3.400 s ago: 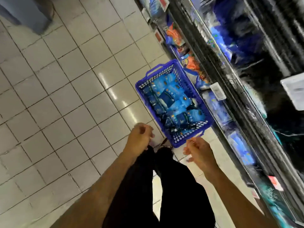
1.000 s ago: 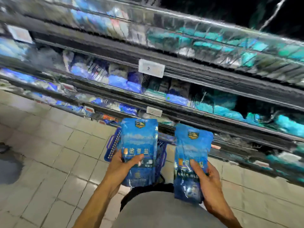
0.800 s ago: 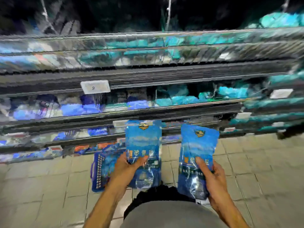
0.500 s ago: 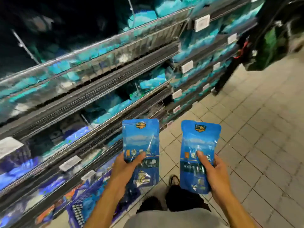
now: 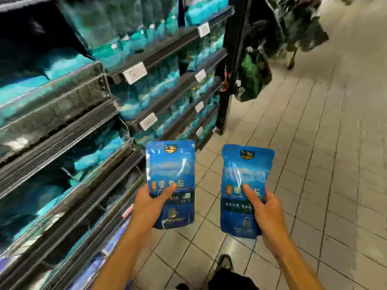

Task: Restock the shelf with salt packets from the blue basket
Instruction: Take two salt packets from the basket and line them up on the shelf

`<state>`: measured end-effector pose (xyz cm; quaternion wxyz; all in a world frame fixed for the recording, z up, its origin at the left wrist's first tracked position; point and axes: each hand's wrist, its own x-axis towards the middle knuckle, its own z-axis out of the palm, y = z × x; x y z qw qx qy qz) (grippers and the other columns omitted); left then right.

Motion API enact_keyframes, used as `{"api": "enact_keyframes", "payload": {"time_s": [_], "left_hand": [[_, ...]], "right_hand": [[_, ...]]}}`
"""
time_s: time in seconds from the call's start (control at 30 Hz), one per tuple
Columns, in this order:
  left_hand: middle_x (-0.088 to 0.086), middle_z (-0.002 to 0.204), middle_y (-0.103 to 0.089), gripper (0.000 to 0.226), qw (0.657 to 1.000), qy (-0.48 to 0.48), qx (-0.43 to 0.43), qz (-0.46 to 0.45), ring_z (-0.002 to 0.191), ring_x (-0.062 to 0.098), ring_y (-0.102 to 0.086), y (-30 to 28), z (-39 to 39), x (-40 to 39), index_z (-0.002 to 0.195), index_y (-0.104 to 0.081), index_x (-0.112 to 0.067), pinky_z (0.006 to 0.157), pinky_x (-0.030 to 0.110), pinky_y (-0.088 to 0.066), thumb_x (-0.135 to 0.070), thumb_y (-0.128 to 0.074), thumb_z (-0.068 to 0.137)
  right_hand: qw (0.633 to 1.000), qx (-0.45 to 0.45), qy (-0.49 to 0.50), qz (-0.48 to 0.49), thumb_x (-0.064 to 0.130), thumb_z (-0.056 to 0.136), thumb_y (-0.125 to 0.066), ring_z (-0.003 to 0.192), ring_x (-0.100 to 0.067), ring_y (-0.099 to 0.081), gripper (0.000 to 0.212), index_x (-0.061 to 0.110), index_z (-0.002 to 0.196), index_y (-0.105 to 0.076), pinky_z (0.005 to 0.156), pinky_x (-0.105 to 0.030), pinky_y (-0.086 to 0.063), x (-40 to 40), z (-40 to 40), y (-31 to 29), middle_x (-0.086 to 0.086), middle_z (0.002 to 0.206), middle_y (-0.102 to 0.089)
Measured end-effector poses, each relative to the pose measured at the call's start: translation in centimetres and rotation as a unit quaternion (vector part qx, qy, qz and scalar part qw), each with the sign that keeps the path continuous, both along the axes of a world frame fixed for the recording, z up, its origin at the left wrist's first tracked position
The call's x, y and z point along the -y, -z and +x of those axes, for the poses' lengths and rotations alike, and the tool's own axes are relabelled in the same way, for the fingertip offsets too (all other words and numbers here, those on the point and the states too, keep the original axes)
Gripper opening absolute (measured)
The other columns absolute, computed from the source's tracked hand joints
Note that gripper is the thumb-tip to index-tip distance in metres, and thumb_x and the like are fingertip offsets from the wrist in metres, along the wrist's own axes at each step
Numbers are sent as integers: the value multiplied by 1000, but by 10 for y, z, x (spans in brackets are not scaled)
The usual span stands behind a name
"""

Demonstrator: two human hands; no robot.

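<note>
With your left hand (image 5: pixel 146 208) and right hand (image 5: pixel 267 212) each clasping an upright salt packet (image 5: pixel 170 174), slide both label-out into a shelf (image 5: pixel 69 193) gap.

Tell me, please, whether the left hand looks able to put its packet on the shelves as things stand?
Probably yes. The left hand holds its packet upright right beside the shelves, with nothing between them. The open fronts face that side, though blur hides any free slot.
</note>
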<state>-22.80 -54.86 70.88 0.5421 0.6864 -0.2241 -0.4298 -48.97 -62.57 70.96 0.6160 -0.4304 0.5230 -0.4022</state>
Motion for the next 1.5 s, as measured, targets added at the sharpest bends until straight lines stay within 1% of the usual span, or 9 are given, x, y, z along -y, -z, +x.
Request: {"api": "enact_keyframes", "payload": {"time_s": [0.17, 0.3, 0.47, 0.6, 0.8, 0.97, 1.1, 1.37, 1.5], "left_hand": [[-2, 98, -80, 29, 999, -10, 23, -39, 84, 21, -78, -29, -28, 76, 94, -75, -36, 68, 39, -61, -44, -85, 68], [-3, 96, -80, 28, 996, -8, 35, -77, 83, 19, -78, -60, -36, 129, 95, -76, -35, 58, 27, -60, -41, -84, 68], [-4, 100, -80, 41, 991, -15, 63, -114, 90, 21, -77, -93, -23, 198, 105, -74, -27, 77, 43, -61, -44, -83, 69], [-7, 99, -80, 50, 983, -25, 92, -155, 87, 16, -77, -117, 2, 257, 108, -73, -28, 64, 27, -61, -51, -82, 64], [-5, 105, -79, 33, 969, -40, 107, -218, 94, 21, -77, -156, 57, 350, 102, -75, -39, 78, 44, -62, -48, -81, 71], [-4, 106, -79, 29, 957, -59, 112, -260, 94, 21, -77, -197, 94, 413, 101, -76, -37, 72, 34, -62, -42, -82, 73], [-2, 107, -79, 30, 948, -60, 123, -288, 95, 20, -77, -240, 111, 452, 103, -77, -30, 71, 27, -61, -35, -82, 74], [-1, 106, -79, 39, 915, -137, 198, -324, 100, 19, -76, -339, 148, 530, 111, -75, -18, 87, 40, -61, -29, -80, 74], [0, 104, -79, 38, 905, -198, 209, -313, 94, 17, -77, -382, 174, 567, 116, -74, -16, 76, 36, -64, -24, -78, 79]], "right_hand": [[999, -17, -13, -38, 58, 66, -76, 81, -26, -78, 56, 19, 106, -70, 59, -36, -62, 87, -30, -24, -4, 94, -80], [997, -18, -21, -69, 56, 69, -74, 75, -20, -78, 51, 18, 103, -69, 52, -28, -58, 149, -30, -45, 1, 89, -80], [992, 0, -45, -114, 62, 63, -73, 77, -18, -77, 54, 21, 98, -70, 55, -26, -58, 223, -6, -75, 1, 89, -80], [986, 21, -67, -152, 58, 65, -75, 81, -21, -77, 55, 17, 101, -70, 59, -28, -61, 287, 26, -97, -2, 93, -80], [970, 70, -103, -211, 50, 74, -74, 84, -20, -78, 33, 25, 96, -75, 61, -25, -60, 390, 95, -142, -1, 96, -80], [949, 112, -129, -265, 61, 77, -75, 87, -18, -77, 33, 35, 97, -77, 64, -24, -60, 462, 148, -184, 2, 99, -80], [929, 149, -162, -298, 52, 78, -75, 87, -18, -77, 29, 31, 99, -78, 64, -23, -59, 517, 185, -219, 0, 99, -80], [877, 219, -268, -332, 49, 74, -74, 87, -18, -76, 37, 19, 95, -79, 69, -30, -61, 636, 270, -312, -4, 100, -79], [848, 239, -341, -327, 41, 84, -71, 91, -22, -75, 34, 13, 102, -75, 80, -39, -62, 700, 320, -362, -7, 104, -79]]}}
